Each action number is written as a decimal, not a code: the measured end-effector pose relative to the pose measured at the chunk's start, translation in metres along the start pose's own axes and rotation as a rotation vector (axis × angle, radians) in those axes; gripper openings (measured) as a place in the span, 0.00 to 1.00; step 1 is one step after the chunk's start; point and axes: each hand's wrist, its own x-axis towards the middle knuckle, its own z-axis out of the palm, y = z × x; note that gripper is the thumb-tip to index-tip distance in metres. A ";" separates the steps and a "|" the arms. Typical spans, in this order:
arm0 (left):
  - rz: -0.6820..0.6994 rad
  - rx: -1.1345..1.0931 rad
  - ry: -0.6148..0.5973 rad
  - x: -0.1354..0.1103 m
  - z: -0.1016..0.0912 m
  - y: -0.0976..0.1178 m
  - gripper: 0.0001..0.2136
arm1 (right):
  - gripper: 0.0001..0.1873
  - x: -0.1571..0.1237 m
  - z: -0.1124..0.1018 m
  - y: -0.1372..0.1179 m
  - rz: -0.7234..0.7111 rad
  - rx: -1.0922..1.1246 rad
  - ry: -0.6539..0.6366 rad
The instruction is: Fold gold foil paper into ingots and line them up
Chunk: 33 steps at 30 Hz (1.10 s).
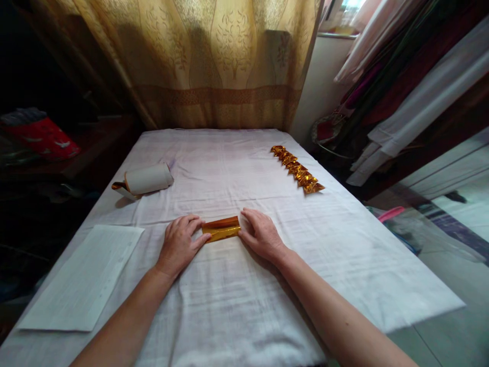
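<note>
Where the person's two hands meet over the table's middle, a creased gold foil strip (220, 229) lies lengthwise between them on the white cloth (225, 178). At its left end, the left hand (182, 237) rests its thumb on the near corner, its fingers bent toward the far corner, a gap between. At the other end, the right hand (263, 233) likewise sets its thumb at the near corner, fingers curved past the far one; whether either hand truly pinches the strip, I cannot tell. Beyond, toward the right edge, stands a row of folded gold pieces (298, 171), closely overlapping. Left of the strip lies a pale roll (148, 177) with one end loose, and nearer the person a flat white sheet (82, 280). A patterned gold curtain (229, 61) hangs behind the table.
</note>
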 end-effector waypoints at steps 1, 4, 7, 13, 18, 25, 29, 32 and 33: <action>0.000 -0.023 0.005 0.000 0.000 0.000 0.12 | 0.27 -0.001 0.001 0.000 -0.002 -0.001 0.000; -0.004 -0.086 0.023 0.000 -0.001 0.001 0.10 | 0.25 -0.002 0.001 -0.001 -0.011 0.005 -0.022; 0.009 -0.161 0.012 0.001 -0.002 0.002 0.06 | 0.20 -0.001 0.000 -0.002 -0.019 0.026 -0.036; 0.029 -0.255 -0.019 0.000 0.000 -0.002 0.06 | 0.12 0.000 -0.001 -0.001 0.006 0.072 -0.010; 0.030 -0.298 -0.034 0.000 0.002 -0.003 0.05 | 0.09 0.000 0.000 -0.001 0.025 0.088 -0.009; 0.035 -0.347 -0.038 0.002 0.001 -0.002 0.06 | 0.06 0.000 0.001 -0.001 0.022 0.116 -0.009; 0.041 -0.343 -0.028 0.003 0.002 -0.003 0.05 | 0.07 -0.001 0.000 -0.001 0.001 0.116 -0.034; 0.047 -0.346 -0.012 0.003 0.003 -0.004 0.07 | 0.06 -0.001 -0.001 -0.001 -0.021 0.098 -0.053; 0.050 -0.346 -0.006 0.002 0.003 -0.004 0.08 | 0.05 -0.001 -0.001 -0.001 -0.026 0.092 -0.059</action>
